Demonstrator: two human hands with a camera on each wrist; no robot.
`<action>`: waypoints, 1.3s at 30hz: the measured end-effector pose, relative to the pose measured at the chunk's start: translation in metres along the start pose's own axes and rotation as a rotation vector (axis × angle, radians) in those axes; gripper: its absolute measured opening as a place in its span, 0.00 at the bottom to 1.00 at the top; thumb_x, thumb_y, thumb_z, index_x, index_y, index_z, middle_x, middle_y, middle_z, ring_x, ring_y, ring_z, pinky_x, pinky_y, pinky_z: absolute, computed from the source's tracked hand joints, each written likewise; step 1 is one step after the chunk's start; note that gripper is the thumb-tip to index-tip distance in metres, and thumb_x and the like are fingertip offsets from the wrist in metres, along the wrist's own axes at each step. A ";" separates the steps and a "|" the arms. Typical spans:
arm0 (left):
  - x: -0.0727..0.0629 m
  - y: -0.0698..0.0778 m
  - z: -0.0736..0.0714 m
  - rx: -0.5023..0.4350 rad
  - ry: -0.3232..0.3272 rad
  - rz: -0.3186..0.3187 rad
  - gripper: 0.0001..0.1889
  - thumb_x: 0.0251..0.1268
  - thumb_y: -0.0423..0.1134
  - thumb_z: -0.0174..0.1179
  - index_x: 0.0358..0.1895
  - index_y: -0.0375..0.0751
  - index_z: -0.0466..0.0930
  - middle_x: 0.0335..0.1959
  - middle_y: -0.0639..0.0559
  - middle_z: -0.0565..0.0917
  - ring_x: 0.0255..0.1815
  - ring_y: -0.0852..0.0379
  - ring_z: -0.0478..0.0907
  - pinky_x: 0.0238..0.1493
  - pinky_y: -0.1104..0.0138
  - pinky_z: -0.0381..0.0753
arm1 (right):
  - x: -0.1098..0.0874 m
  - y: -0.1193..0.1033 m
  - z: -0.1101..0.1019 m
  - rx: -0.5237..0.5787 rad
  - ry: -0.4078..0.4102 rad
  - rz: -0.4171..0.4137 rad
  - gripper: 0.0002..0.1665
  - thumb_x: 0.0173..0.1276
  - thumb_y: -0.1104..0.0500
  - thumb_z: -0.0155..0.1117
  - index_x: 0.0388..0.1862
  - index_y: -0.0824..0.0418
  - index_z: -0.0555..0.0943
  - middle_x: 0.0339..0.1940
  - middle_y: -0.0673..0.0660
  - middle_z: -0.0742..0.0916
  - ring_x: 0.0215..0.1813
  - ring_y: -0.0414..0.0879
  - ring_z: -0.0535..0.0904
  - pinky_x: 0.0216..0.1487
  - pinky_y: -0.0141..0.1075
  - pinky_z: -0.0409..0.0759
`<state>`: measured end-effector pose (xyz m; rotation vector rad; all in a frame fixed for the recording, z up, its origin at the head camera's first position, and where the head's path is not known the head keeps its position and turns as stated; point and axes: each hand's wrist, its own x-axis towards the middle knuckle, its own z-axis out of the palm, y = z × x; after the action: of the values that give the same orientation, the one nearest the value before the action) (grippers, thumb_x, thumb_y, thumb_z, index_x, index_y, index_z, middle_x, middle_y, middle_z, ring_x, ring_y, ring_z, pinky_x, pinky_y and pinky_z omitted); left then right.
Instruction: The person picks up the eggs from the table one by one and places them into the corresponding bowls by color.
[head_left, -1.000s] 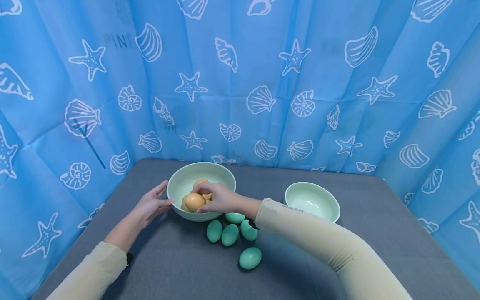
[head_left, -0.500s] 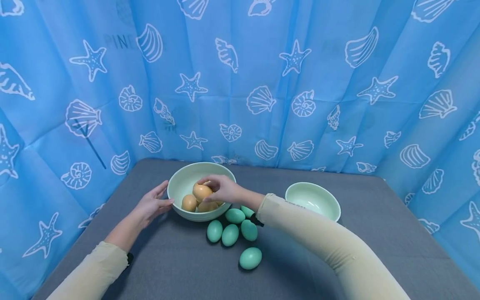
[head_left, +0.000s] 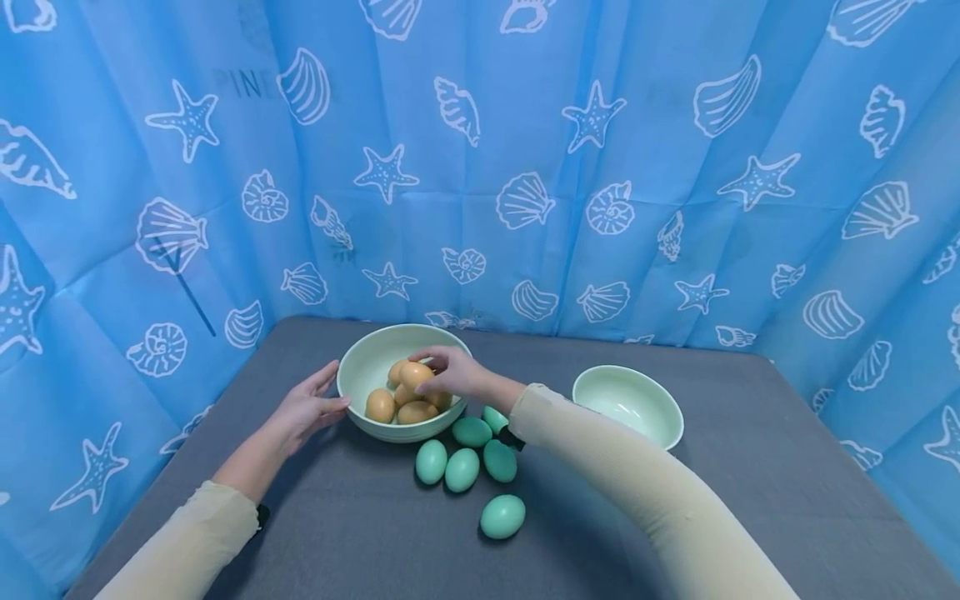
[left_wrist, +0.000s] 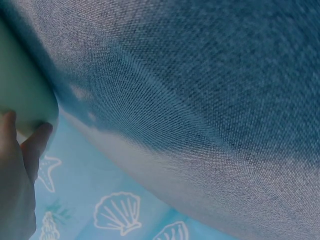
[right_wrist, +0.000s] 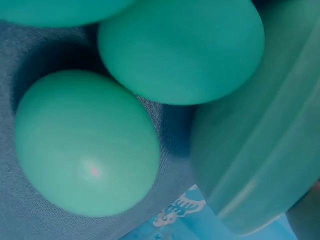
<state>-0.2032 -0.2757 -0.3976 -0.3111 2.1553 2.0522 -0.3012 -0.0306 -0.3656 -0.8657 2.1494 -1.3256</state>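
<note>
A pale green bowl at the back left holds several brown eggs. Over these, my right hand pinches one brown egg between thumb and fingers, inside the bowl's rim. My left hand touches the bowl's left side with extended fingers and thumb. The left wrist view shows the thumb and a finger of this hand against the bowl's outer wall. Several green eggs lie in front of the bowl, close under my right wrist. The right wrist view shows a green egg near the ribbed bowl wall.
A second pale green bowl stands to the right, partly behind my right sleeve. One green egg lies apart, nearer to me. Blue curtains with shell prints hang behind the grey cloth-covered table.
My right hand has moved slightly right and back in the bowl with the brown egg, uncovering more brown eggs at the front and left. My left hand stays at the bowl.
</note>
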 end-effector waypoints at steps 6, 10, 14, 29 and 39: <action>0.002 0.000 0.002 0.004 -0.003 0.010 0.41 0.71 0.27 0.53 0.79 0.43 0.37 0.79 0.42 0.35 0.77 0.41 0.46 0.69 0.50 0.64 | 0.006 0.004 -0.003 -0.054 -0.001 0.021 0.28 0.64 0.68 0.66 0.64 0.61 0.77 0.55 0.61 0.83 0.55 0.52 0.79 0.52 0.41 0.81; 0.002 0.000 0.002 0.002 0.009 0.006 0.41 0.71 0.27 0.52 0.79 0.43 0.37 0.79 0.42 0.35 0.76 0.41 0.47 0.68 0.50 0.64 | 0.012 0.007 0.001 -0.121 -0.006 -0.001 0.27 0.64 0.68 0.67 0.63 0.62 0.78 0.59 0.59 0.82 0.59 0.52 0.76 0.52 0.36 0.80; 0.002 0.001 0.001 -0.003 0.005 0.001 0.41 0.72 0.26 0.52 0.79 0.43 0.37 0.79 0.42 0.36 0.76 0.40 0.46 0.68 0.50 0.64 | 0.016 0.009 0.007 -0.185 -0.010 -0.037 0.26 0.63 0.67 0.68 0.61 0.63 0.79 0.61 0.59 0.81 0.59 0.52 0.76 0.53 0.33 0.78; 0.000 0.001 0.000 -0.015 -0.010 -0.009 0.41 0.72 0.27 0.52 0.79 0.42 0.36 0.79 0.41 0.35 0.76 0.40 0.47 0.69 0.49 0.63 | 0.018 0.006 0.015 -0.430 0.015 -0.035 0.25 0.58 0.65 0.74 0.56 0.59 0.83 0.55 0.56 0.84 0.48 0.46 0.78 0.44 0.30 0.76; -0.002 0.002 0.000 -0.012 -0.008 -0.016 0.41 0.72 0.28 0.53 0.79 0.43 0.35 0.79 0.42 0.34 0.77 0.41 0.43 0.69 0.49 0.63 | 0.019 0.005 0.016 -0.457 0.007 -0.002 0.26 0.58 0.64 0.74 0.57 0.62 0.81 0.49 0.58 0.85 0.51 0.48 0.78 0.46 0.32 0.77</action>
<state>-0.2021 -0.2756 -0.3949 -0.3198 2.1298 2.0547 -0.3054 -0.0524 -0.3780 -1.0298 2.5022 -0.8435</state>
